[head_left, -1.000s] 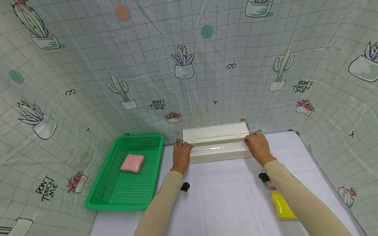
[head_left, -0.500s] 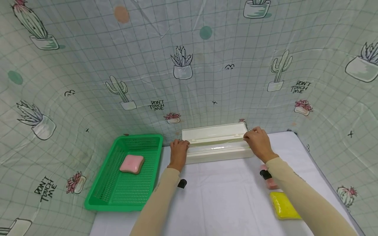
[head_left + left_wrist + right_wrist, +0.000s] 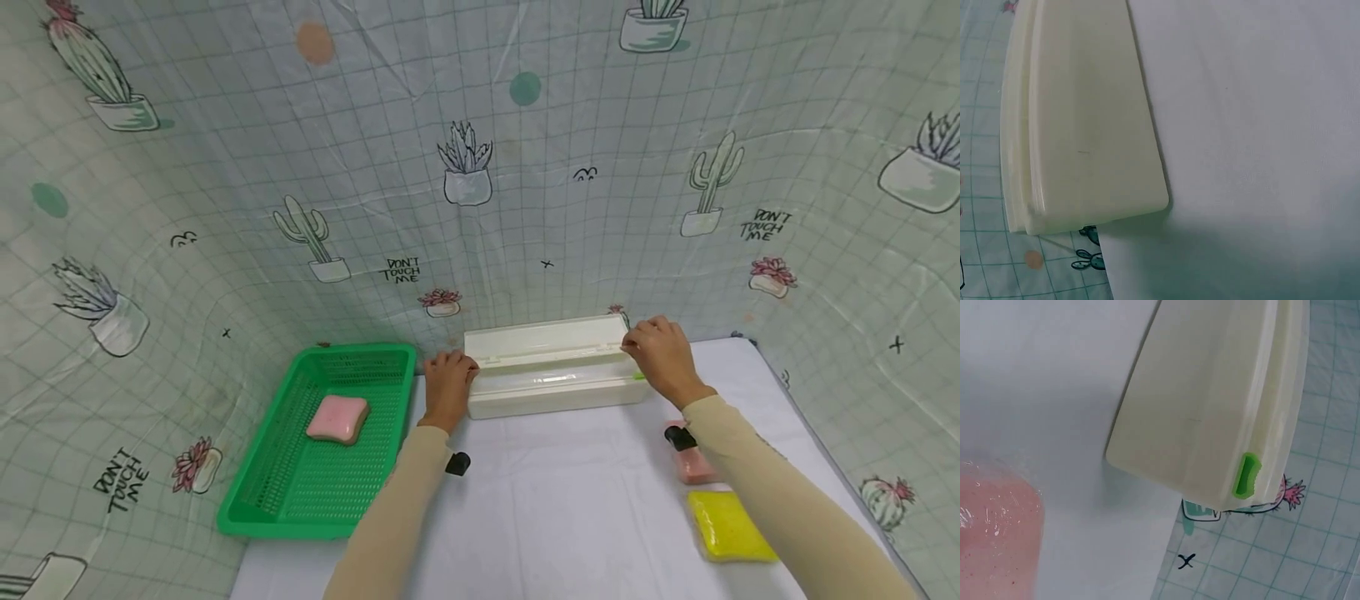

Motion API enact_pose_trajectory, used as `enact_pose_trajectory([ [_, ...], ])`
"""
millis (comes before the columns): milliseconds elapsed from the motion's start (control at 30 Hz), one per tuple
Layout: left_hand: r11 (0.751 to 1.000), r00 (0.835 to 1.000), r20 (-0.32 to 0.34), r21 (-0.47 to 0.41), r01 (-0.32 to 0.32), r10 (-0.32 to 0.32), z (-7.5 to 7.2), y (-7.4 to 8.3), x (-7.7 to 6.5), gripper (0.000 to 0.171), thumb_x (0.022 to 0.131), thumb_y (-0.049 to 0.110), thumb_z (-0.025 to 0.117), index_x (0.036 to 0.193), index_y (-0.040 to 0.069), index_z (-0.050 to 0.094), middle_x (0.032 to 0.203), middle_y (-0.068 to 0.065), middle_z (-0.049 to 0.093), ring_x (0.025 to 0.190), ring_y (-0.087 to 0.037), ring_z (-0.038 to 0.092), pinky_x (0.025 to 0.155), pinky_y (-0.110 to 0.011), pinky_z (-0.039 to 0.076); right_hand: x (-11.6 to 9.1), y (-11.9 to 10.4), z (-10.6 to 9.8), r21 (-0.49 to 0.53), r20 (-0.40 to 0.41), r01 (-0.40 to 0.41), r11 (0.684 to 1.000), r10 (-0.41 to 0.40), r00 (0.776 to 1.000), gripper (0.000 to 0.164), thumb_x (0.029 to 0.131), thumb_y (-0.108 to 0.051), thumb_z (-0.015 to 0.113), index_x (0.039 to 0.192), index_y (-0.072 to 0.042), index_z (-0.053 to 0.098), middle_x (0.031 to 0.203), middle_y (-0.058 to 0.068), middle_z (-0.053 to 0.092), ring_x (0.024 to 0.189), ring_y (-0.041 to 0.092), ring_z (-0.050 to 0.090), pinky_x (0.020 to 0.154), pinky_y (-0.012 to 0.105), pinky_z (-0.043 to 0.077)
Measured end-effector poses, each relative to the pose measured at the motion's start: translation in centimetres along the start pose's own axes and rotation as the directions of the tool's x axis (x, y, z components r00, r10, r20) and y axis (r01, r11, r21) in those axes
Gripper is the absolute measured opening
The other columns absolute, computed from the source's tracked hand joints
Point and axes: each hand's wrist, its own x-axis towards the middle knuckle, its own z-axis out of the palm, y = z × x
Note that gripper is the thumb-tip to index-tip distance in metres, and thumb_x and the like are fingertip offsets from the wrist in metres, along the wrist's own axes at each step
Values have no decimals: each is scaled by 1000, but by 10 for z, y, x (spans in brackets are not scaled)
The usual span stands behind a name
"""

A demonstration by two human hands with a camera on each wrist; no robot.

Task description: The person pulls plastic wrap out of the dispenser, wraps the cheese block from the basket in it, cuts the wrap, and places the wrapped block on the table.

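And there it is: the left hand (image 3: pixel 448 388) and the right hand (image 3: pixel 664 360) have edged outward, baring a small bright-green plastic slider (image 3: pixel 1247 476) at the right end of the long white plastic box (image 3: pixel 558 402), which sits at the back of the white-covered worktop (image 3: pixel 570 508). Both sets of fingers are curled nearly closed, seemingly pinching opposite ends of the raised white plastic lid (image 3: pixel 546 337). That suggests the lid is the part being handled, with the box open.

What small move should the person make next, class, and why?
Probably raise the left hand and right hand together, slowly and level: their fingers are curled at opposite ends of the open white box, so an uneven lift might skew it.
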Motion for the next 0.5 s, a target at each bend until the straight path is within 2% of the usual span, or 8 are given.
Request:
enact_pose_trajectory([
  [167,1000,999,-35,24,3,-2,-6,1,4,14,102,25,68,102,14,77,113,-7,71,113,-30,59,101,-53,42,3,1,-4,14,25,-13,1000,13,1000,12,83,-1,87,85,-3,75,85,11,70,96,38,62,83,57,49],
  [500,999,993,-112,50,-21,26,-23,1,17,11,101,23,71,98,15,77,103,-4,68,106,-28,58,99,-52,43,18,1,-21,5,32,-16,1000,16,999,10,85,-3,85,88,-2,76,89,13,73,99,39,62,87,60,49],
])
